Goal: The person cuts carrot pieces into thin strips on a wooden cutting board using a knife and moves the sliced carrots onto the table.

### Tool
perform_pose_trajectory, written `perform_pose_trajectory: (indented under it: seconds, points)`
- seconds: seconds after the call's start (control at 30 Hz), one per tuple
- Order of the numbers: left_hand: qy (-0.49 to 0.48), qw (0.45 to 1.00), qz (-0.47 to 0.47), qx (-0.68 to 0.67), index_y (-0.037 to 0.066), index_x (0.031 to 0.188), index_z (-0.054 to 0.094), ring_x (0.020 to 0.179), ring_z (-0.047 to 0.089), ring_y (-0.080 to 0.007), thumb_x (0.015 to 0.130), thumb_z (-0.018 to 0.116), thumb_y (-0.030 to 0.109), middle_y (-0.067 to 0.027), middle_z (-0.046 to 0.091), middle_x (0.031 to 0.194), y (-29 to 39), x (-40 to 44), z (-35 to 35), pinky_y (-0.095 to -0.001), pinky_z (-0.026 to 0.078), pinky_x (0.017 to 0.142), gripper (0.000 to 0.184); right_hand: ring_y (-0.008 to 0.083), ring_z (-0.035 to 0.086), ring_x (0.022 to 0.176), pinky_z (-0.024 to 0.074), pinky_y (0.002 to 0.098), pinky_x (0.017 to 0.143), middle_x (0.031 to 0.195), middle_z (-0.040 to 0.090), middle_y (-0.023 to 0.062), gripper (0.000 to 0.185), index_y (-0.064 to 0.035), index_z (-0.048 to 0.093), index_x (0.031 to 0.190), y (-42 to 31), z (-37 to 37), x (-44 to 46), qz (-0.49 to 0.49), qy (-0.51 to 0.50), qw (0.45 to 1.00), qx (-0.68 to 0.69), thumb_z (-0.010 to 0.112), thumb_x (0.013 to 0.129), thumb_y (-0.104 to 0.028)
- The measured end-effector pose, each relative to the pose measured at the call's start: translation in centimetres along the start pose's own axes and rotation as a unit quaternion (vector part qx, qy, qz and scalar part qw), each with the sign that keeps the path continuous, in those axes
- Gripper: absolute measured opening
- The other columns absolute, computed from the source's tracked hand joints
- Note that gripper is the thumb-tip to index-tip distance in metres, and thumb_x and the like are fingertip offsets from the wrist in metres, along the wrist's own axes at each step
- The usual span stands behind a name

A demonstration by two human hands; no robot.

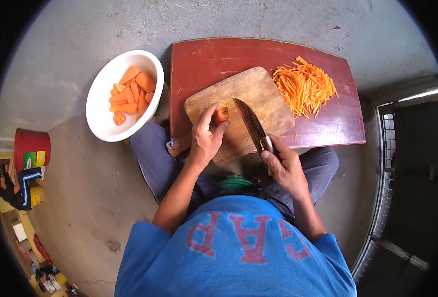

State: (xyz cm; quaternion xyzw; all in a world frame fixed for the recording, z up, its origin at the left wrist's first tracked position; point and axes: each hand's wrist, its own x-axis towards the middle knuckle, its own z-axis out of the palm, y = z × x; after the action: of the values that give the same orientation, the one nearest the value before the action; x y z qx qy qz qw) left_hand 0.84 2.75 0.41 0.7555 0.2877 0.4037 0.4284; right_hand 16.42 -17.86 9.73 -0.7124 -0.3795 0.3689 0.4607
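Observation:
A short carrot piece [222, 115] is on the wooden cutting board [258, 91], with the thumb and fingers of my left hand [207, 136] closed around its left and near sides. My right hand [285, 163] grips the handle of a large kitchen knife [250, 121]. Its dark blade slants up and left over the board, with the tip just right of the carrot piece and apart from it. Off the board's right edge lies a heap of shredded carrot [305, 89].
The board rests on a low red table [204, 54]. Left of the table, a white basin [97, 106] holds several carrot chunks [132, 94]. A red bucket [25, 146] stands farther left. A grey wall [105, 29] is behind, and a dark door [417, 148] is at right.

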Motion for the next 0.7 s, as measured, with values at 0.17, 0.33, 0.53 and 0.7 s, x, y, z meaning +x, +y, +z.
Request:
perform_pose_trajectory:
  seconds: [0.17, 0.33, 0.53, 0.7]
  points:
    - [-0.036, 0.999, 0.007, 0.006, -0.003, 0.133, 0.072, 0.114, 0.072, -0.0398, 0.103, 0.083, 0.016, -0.0203, 0.075, 0.123, -1.0, 0.0, -0.3, -0.0477, 0.057, 0.102, 0.037, 0.0051, 0.056, 0.063, 0.0446, 0.0263, 0.054, 0.086, 0.065, -0.0005, 0.039, 0.0009, 0.066, 0.147, 3.1, 0.6, 0.0, 0.054, 0.001, 0.994, 0.099, 0.072, 0.114, -0.020]
    - [-0.142, 0.973, 0.061, 0.169, -0.001, 0.133, 0.071, 0.109, 0.068, -0.0399, 0.107, 0.077, 0.027, -0.0195, 0.071, 0.116, 3.0, 0.5, -3.5, -0.0518, 0.050, 0.101, 0.040, 0.0219, 0.077, 0.096, 0.0587, 0.0383, 0.083, 0.100, 0.075, 0.0142, 0.043, 0.0050, 0.062, 0.148, 1.6, -0.1, -3.4, 0.014, 0.007, 0.999, -0.040, 0.074, 0.113, -0.019]
    - [-0.172, 0.934, 0.088, 0.300, 0.000, 0.134, 0.072, 0.112, 0.067, -0.0412, 0.101, 0.079, 0.013, -0.0174, 0.072, 0.121, 3.6, -1.6, -3.4, -0.0521, 0.053, 0.099, 0.036, 0.0521, 0.076, 0.113, 0.0649, 0.0540, 0.091, 0.130, 0.076, 0.0289, 0.052, -0.0010, 0.056, 0.156, -0.7, -0.3, -6.0, -0.039, -0.026, 0.990, -0.137, 0.074, 0.108, -0.011]
    - [-0.138, 0.942, 0.137, 0.272, 0.001, 0.130, 0.073, 0.106, 0.069, -0.0406, 0.097, 0.081, 0.004, -0.0165, 0.073, 0.117, 2.3, -2.4, -2.6, -0.0510, 0.056, 0.095, 0.034, 0.0500, 0.078, 0.109, 0.0641, 0.0552, 0.089, 0.126, 0.076, 0.0278, 0.052, -0.0007, 0.055, 0.156, -1.5, 0.9, -5.7, -0.002, -0.065, 0.996, -0.067, 0.075, 0.108, -0.011]
